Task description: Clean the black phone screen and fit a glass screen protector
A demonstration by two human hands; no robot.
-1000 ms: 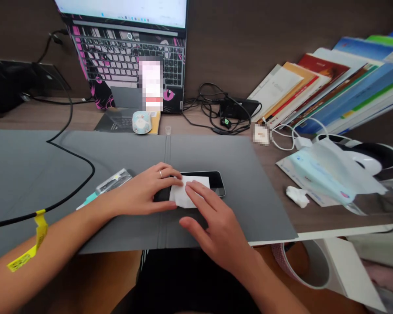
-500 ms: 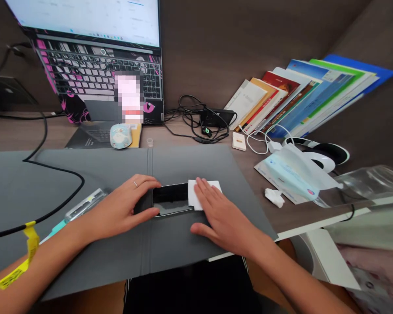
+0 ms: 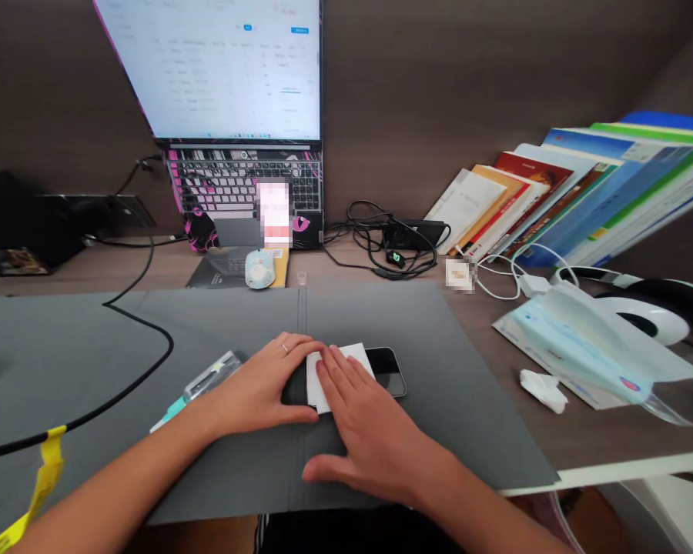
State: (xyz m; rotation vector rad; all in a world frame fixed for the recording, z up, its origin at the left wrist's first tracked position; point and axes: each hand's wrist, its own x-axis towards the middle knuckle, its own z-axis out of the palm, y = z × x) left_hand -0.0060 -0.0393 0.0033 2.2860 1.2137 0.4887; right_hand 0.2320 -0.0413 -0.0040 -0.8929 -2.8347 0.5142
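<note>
A dark-screened smartphone (image 3: 388, 371) lies flat on the grey desk mat, its left part covered. Over that part is a folded white wipe (image 3: 319, 387). At the phone's left end, my left hand (image 3: 259, 388) holds its edges between thumb and fingers; the exact contact is partly hidden by the wipe. My right hand (image 3: 369, 415) presses on the wipe with its fingers stretched flat and its thumb spread away toward me. Beside my left forearm lies a clear plastic packet (image 3: 211, 377) with a turquoise end.
A laptop (image 3: 236, 196) stands behind, with a pale blue mouse (image 3: 259, 269) in front. Black cables (image 3: 375, 246) lie beside leaning books (image 3: 531, 200). To the right are a mask packet (image 3: 583, 346), crumpled tissue (image 3: 544, 390) and headphones (image 3: 647, 315). A black cable (image 3: 155, 331) crosses the mat (image 3: 467, 431).
My right hand has slid the wipe leftward along the phone, uncovering its right end and covering the left. My left hand stays at the phone's left end. The camera view has shifted.
</note>
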